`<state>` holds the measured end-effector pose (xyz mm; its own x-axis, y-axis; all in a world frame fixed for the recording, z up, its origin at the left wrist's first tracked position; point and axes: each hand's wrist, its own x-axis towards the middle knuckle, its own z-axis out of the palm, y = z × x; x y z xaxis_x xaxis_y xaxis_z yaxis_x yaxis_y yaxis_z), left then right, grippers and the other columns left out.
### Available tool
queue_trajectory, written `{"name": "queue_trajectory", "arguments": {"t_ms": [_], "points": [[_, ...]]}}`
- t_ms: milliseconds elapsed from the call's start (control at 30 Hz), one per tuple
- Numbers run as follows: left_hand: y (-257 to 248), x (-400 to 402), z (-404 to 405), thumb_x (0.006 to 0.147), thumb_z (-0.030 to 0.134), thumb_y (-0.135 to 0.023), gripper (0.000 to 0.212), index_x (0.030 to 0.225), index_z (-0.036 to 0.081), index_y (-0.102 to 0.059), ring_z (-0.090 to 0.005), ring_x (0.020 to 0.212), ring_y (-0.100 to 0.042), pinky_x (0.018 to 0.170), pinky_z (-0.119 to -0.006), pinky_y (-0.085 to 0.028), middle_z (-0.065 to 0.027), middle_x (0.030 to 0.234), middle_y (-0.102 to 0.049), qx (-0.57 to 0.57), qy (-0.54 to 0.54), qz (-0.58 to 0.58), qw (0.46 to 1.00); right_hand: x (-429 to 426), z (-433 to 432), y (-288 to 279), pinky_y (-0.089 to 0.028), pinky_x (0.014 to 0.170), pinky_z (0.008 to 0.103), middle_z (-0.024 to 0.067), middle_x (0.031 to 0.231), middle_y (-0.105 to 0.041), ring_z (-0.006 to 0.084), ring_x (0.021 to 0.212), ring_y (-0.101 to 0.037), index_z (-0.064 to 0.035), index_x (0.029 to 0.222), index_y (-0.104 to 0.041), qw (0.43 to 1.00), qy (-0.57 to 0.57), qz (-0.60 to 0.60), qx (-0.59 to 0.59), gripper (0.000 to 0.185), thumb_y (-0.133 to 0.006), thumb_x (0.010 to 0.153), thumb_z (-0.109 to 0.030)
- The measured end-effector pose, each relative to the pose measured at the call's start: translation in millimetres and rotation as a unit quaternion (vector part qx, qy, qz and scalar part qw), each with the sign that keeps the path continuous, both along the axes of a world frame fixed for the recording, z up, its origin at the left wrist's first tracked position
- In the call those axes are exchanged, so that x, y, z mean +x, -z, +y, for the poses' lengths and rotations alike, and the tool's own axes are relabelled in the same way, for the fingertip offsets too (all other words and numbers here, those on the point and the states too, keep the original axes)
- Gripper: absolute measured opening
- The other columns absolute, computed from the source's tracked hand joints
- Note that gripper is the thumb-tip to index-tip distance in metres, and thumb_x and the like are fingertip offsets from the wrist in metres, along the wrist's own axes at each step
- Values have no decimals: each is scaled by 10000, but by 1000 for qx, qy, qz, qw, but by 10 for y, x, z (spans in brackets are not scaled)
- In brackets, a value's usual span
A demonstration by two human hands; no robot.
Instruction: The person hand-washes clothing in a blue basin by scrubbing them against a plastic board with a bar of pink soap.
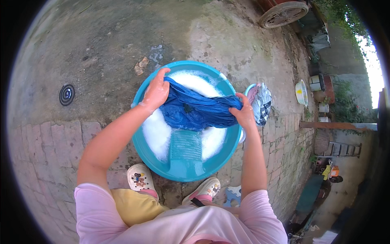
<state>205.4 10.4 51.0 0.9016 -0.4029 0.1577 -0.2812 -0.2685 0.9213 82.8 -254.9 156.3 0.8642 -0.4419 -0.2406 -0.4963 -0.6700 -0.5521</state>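
Note:
A wet blue garment (198, 106) is stretched bunched between my two hands above a round teal plastic basin (186, 176). My left hand (156, 91) grips its left end near the basin's far left rim, with suds on the wrist. At the right rim, my right hand (244, 113) pinches the other end between thumb and fingers. White soap foam (157, 134) fills much of the basin around the cloth. A ribbed washboard (186, 146) of the same teal plastic slopes down inside the near wall; the cloth lies just beyond its upper ribs.
A container of clothes (262, 103) stands right of the basin. A black mosquito coil (67, 95) lies on the concrete at left. My clogs (140, 178) are close to the basin's near side. Farther right are a white basin (301, 93), a post (338, 125) and a ladder (339, 149).

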Motion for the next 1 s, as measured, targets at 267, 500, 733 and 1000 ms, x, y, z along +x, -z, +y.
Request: {"name": "queue_trajectory", "arguments": {"t_ms": [267,500,733,1000], "points": [[536,-492,-373,828,412,-515,511,1311,298,-393,-333,1155,-395,920,-509,-293,-157,1292,-394,397,201,-230,866,-262,678,2007,-392,874,463,187,1145,-503,392,1033,-475,-63,1175,-507,969,-16,64,-238,432,-536,749,-129],[870,195,-974,817,467,-477,564,1316,220,-383,-355,1130,-451,933,-497,-332,-162,1325,-387,360,309,163,865,120,-503,2218,-448,809,388,146,1040,-606,285,868,-600,-47,1093,-568,881,-164,373,-242,344,-550,793,-216],[531,19,-903,805,569,-495,619,1120,37,-538,-183,949,-577,861,-328,-429,-87,1049,-604,-140,87,592,789,152,997,944,-409,856,291,72,1066,-539,158,958,-520,2,1180,-438,904,34,-253,343,495,-625,740,-127],[506,-216,-882,859,282,-513,251,945,64,-602,-151,738,-599,671,-279,-487,-63,833,-621,-490,60,659,567,382,1399,1021,-451,752,377,169,919,-601,328,858,-577,-14,1054,-543,946,-73,-317,-9,453,-693,645,-138]]}}
